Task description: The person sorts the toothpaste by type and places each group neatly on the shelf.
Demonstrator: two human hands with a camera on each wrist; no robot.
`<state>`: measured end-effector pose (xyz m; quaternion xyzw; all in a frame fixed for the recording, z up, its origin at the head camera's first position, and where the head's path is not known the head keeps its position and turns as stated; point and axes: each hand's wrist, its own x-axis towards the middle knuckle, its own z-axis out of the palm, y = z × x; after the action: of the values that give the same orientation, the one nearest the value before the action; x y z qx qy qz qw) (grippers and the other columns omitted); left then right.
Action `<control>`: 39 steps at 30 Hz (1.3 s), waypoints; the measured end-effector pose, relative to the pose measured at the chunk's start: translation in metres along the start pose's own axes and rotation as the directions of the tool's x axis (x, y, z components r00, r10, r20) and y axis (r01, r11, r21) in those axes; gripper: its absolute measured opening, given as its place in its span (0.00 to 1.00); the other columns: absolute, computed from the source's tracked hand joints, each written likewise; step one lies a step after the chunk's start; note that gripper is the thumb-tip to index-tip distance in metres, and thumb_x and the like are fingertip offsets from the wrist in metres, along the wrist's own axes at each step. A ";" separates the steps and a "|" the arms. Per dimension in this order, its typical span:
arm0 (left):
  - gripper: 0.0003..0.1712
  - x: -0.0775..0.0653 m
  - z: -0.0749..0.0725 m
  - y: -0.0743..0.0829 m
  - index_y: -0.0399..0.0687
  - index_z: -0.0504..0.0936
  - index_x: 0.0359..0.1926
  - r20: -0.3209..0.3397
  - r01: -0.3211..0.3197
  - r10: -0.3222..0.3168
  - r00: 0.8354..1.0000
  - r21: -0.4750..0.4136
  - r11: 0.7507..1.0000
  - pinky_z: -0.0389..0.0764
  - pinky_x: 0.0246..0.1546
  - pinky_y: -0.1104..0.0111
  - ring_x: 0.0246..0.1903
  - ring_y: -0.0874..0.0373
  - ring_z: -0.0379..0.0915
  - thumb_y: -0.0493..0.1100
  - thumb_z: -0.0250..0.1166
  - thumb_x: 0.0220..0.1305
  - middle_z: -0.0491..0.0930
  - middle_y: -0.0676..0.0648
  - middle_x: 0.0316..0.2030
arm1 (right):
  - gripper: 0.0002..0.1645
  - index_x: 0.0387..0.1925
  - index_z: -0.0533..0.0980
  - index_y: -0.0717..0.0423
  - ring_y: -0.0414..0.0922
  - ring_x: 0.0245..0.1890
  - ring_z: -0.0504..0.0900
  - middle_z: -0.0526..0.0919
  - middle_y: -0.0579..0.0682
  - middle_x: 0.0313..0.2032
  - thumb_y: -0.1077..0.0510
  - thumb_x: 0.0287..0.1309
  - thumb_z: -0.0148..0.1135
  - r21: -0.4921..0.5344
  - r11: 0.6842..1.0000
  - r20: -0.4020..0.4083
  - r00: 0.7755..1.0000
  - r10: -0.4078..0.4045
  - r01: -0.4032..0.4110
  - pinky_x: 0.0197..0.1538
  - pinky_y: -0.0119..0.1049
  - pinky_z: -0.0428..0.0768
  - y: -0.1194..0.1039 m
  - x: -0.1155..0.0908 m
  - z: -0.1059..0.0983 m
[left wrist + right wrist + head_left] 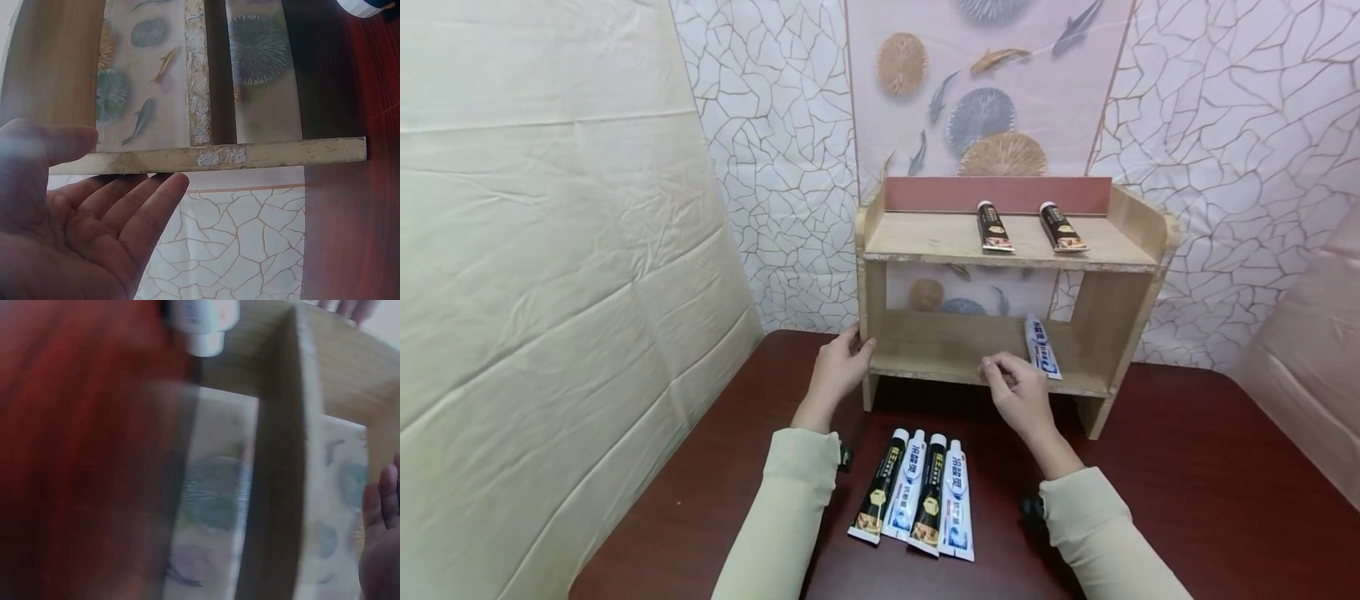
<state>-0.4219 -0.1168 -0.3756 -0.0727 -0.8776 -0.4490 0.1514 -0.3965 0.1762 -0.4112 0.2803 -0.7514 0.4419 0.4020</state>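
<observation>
My left hand [841, 364] holds the left side panel of a small two-tier wooden shelf [940, 337], thumb on the inner side and fingers on the outer. In the left wrist view the panel [275, 155] runs between thumb and fingers. My right hand [1018, 390] hangs before the front edge of the lower tier, fingers loosely bent, nothing in it. Just behind it, a white toothpaste tube [1042, 348] lies at the right of that tier. Two black toothpaste tubes lie on the upper tier, the left one [995, 227] parallel to the right one [1062, 227].
On the dark red table [730, 467], in front of the shelf, two black tubes [880, 487] and two white tubes [956, 504] alternate in a row, caps toward the shelf. Patterned cloth [790, 167] hangs behind, and a pale curtain [550, 250] at the left.
</observation>
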 end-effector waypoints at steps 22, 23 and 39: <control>0.33 0.002 -0.002 0.003 0.47 0.68 0.74 -0.005 -0.008 0.008 1.000 0.007 1.000 0.73 0.63 0.55 0.61 0.49 0.75 0.56 0.57 0.74 0.77 0.42 0.63 | 0.22 0.30 0.84 0.58 0.55 0.30 0.84 0.86 0.56 0.28 0.49 0.75 0.55 0.002 0.905 0.657 0.682 0.320 -0.426 0.36 0.47 0.84 0.015 -0.012 0.003; 0.33 0.002 -0.002 0.003 0.47 0.68 0.73 -0.005 -0.008 0.008 1.000 0.007 1.000 0.73 0.63 0.55 0.62 0.49 0.74 0.56 0.57 0.74 0.77 0.42 0.63 | 0.23 0.30 0.85 0.58 0.54 0.30 0.84 0.86 0.56 0.28 0.48 0.74 0.56 -0.015 0.906 0.691 0.651 0.314 -0.422 0.37 0.49 0.84 0.015 -0.013 0.003; 0.34 0.002 0.000 0.001 0.47 0.68 0.74 0.009 0.000 0.000 1.000 0.007 1.000 0.72 0.64 0.55 0.62 0.49 0.74 0.56 0.57 0.74 0.77 0.43 0.63 | 0.18 0.36 0.84 0.59 0.51 0.35 0.84 0.86 0.57 0.32 0.48 0.70 0.61 -0.094 0.856 0.853 0.402 0.332 -0.509 0.40 0.45 0.85 0.020 -0.021 -0.003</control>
<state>-0.4239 -0.1163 -0.3741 -0.0740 -0.8798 -0.4457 0.1477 -0.4001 0.1890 -0.4370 0.2944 -0.8509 0.4017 -0.1671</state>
